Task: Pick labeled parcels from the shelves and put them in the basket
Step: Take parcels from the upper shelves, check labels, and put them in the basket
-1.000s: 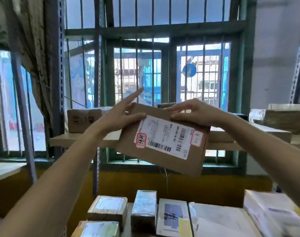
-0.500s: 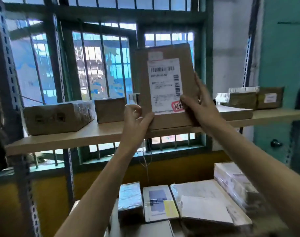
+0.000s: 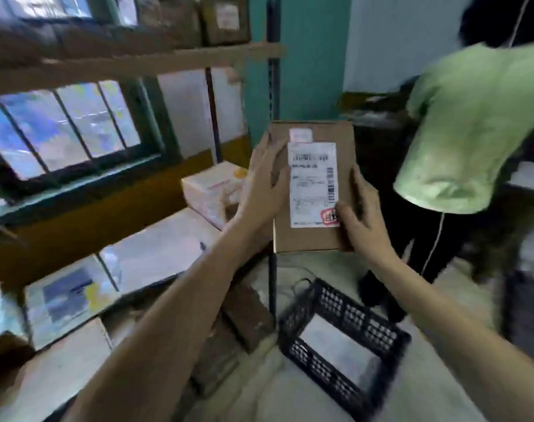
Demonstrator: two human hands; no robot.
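I hold a flat brown cardboard parcel (image 3: 312,239) upright in front of me, its white shipping label (image 3: 312,184) with barcodes and a red stamp facing me. My left hand (image 3: 264,184) grips its left edge, fingers across the front. My right hand (image 3: 360,214) grips the lower right corner, thumb on the label. A black perforated plastic basket (image 3: 344,312) stands on the floor below and to the right of the parcel, with a pale flat item inside.
Shelves (image 3: 131,65) on the left carry several parcels, including a pink-white box (image 3: 211,190) and flat packets (image 3: 156,248). A metal upright (image 3: 271,86) stands behind the parcel. A person in a green shirt (image 3: 472,123) stands close on the right.
My view has swung right and down from the window to the floor. The parcel came down from shelf height with both hands still on it; the basket and another person came into view.
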